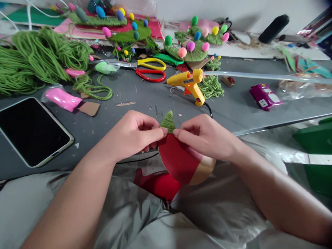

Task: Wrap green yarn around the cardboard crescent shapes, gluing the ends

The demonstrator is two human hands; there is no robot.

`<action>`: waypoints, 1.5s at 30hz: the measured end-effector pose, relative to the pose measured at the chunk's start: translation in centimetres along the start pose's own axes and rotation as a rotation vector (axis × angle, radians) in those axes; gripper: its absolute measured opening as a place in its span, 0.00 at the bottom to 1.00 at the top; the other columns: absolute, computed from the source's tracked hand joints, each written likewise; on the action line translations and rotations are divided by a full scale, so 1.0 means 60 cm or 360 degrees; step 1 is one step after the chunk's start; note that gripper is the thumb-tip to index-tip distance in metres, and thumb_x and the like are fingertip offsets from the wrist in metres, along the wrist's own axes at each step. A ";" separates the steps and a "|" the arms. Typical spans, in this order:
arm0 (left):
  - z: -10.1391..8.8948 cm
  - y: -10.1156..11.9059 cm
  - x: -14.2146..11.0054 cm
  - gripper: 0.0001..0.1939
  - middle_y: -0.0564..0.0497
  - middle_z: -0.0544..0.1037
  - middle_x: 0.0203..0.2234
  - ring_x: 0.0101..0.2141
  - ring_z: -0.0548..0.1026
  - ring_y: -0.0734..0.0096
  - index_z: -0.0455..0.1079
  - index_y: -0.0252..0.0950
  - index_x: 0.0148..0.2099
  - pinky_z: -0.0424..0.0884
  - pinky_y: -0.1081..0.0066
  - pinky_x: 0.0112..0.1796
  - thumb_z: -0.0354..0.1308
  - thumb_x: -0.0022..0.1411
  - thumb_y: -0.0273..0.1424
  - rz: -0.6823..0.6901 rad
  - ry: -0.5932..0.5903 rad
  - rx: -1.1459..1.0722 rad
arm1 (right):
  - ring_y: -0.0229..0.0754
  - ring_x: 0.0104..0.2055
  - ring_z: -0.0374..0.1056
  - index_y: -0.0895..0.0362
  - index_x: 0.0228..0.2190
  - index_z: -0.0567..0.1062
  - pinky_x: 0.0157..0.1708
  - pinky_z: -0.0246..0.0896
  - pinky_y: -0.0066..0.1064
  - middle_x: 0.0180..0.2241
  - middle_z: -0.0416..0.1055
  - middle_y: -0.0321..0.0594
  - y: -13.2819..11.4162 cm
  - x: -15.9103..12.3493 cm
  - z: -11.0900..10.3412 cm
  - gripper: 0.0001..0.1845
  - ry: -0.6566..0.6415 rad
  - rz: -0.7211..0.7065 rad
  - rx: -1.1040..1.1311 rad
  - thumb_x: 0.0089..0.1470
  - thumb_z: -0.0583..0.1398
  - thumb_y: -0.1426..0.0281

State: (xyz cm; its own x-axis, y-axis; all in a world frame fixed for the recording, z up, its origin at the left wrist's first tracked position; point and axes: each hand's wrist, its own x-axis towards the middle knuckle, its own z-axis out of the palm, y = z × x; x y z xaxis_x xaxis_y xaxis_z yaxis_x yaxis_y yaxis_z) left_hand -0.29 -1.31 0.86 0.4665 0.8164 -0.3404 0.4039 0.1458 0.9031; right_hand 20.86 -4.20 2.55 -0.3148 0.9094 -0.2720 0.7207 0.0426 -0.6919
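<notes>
So the piece in hand is one flat red card (178, 155) with a tan patch (203, 169) on its lower right and a tip wrapped in green yarn (168, 123). The tip points away from the person, leaning slightly left, and the long axis runs from there back toward the lap (155, 231), drifting right as it widens. It's held up at the near edge of the bench (238, 103), wide end over the lap.

Both hands are on it: the left hand (140, 135) and right hand (199, 133) each have a narrow pinch on opposite edges, thumbs close together right where the green meets the red.

Quick count of the rest: one yellow glue gun (188, 83), nozzle aimed left, just beyond the hands. One pair of scissors (150, 70), with two handle loops, one yellow and one red, blades toward the left. One green comb (168, 59), one purple packet (266, 97) off to the right, one pink packet (62, 99) and one dark-screened phone (33, 131) on the left. Big heap of green yarn (49, 58) behind that. The nearer green piece (178, 53) at back right carries four balls: green, coral, purple, pink. Something red (158, 183) sits below the card, can't tell what.
</notes>
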 end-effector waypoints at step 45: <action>-0.006 0.002 -0.002 0.15 0.55 0.68 0.18 0.21 0.65 0.75 0.69 0.37 0.23 0.60 0.74 0.21 0.60 0.61 0.36 0.0006 -0.0081 -0.0051 | 0.34 0.21 0.58 0.58 0.19 0.72 0.20 0.45 0.30 0.19 0.66 0.35 0.012 -0.002 -0.009 0.20 -0.0158 0.0039 0.0153 0.60 0.55 0.65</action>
State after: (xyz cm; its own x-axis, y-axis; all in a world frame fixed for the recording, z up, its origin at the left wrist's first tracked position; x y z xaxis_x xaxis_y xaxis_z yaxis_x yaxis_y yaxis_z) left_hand -0.58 -1.17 1.08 0.5077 0.7876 -0.3491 0.3769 0.1614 0.9121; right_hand 21.73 -4.05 2.42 -0.3611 0.8639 -0.3510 0.6680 -0.0230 -0.7438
